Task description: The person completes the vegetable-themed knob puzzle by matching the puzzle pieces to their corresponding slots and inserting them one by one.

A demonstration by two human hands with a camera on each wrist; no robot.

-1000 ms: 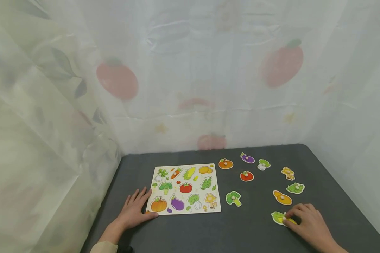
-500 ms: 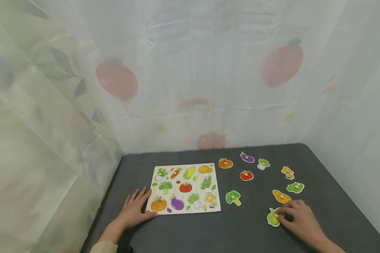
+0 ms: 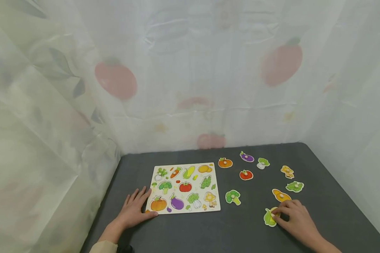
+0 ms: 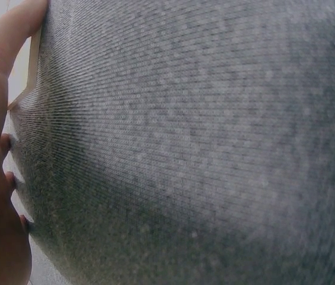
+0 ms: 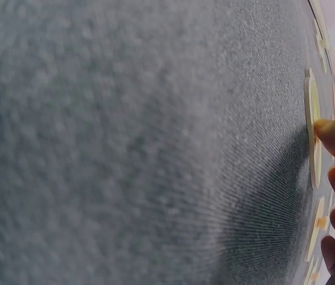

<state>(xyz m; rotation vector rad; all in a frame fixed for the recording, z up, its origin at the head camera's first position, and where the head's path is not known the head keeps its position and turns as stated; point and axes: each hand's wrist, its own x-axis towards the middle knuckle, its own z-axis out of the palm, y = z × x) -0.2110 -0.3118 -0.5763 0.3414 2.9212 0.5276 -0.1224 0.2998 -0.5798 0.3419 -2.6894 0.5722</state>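
Note:
In the head view my right hand (image 3: 294, 218) pinches the small knob of a corn puzzle piece (image 3: 267, 218) between thumb and fingers. Its fingers cover the piece's right side. Seen edge-on in the right wrist view, the corn piece (image 5: 310, 142) is low over the dark cloth; whether it touches cannot be told. A potato piece (image 3: 279, 194) lies just beyond that hand. My left hand (image 3: 130, 211) rests at the left edge of a white vegetable puzzle board (image 3: 216, 208), fingers spread and thumb along its near left corner.
Several knobbed pieces lie right of the board: broccoli (image 3: 233, 197), tomato (image 3: 246, 175), pumpkin (image 3: 221, 164), eggplant (image 3: 248, 159), cabbage (image 3: 264, 162), mushroom (image 3: 286, 172) and peas (image 3: 294, 186). The dark table (image 3: 190, 232) meets a pale curtain (image 3: 164, 116) behind.
My right hand has slid the corn piece a little left and turned it, so its leafy end, formerly pointing left, now stands more upright. The left hand and board have stayed put.

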